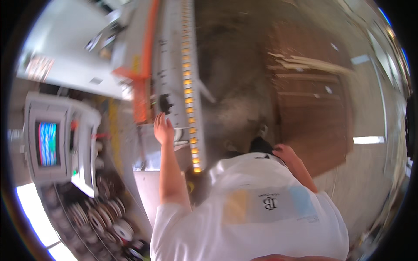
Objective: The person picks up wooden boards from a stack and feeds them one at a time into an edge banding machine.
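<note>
My left hand (162, 128) reaches forward with its fingers stretched out. It is by the long machine bed (172, 78), close to a dark notched part (164, 104) on it, and I cannot tell whether they touch. Nothing shows in this hand. My right hand (285, 153) hangs beside my hip, next to my dark trousers (260, 145). Its fingers are loosely bent and partly blurred, and I see nothing in them. A row of yellow blocks (188, 100) runs along the edge of the machine bed.
An orange machine frame (140, 98) stands beyond my left hand. Farther left is a grey control console (48, 139) with a lit screen. Several round reels (98, 217) lie at the lower left. To my right are brown boards (311, 117) with thin strips (313, 63) on top.
</note>
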Demonstrator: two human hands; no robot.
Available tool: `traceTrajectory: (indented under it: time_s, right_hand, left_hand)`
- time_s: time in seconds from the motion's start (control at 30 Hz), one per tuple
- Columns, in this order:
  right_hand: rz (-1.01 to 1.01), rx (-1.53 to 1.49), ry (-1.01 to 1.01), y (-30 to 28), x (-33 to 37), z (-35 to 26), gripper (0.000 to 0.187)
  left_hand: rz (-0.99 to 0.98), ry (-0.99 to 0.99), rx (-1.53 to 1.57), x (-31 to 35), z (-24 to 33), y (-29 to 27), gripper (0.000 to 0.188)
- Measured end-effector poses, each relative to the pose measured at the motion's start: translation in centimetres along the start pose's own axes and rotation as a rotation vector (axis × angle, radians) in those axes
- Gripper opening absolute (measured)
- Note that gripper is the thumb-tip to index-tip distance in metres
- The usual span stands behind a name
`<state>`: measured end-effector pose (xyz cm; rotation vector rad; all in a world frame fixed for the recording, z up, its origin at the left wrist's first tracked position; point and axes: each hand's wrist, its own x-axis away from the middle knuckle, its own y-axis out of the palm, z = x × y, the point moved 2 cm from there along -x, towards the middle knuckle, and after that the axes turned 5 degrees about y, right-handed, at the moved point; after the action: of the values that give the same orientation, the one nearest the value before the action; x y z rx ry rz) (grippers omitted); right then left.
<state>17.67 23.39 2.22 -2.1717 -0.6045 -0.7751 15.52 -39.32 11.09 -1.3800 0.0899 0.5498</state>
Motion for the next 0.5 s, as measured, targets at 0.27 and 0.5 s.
traceTrajectory:
  time_s: [0.27,0.5]
  right_hand:
    - [0.044,-0.093,0.114,-2.1,3.1,2.3,0.040]
    - [0.050,-0.133,0.162,-4.9,-0.6,5.7,0.039]
  left_hand:
    - [-0.307,-0.100,0.184,2.0,11.7,4.9,0.076]
    - [-0.444,-0.290,0.072,-0.1,12.9,5.0,0.078]
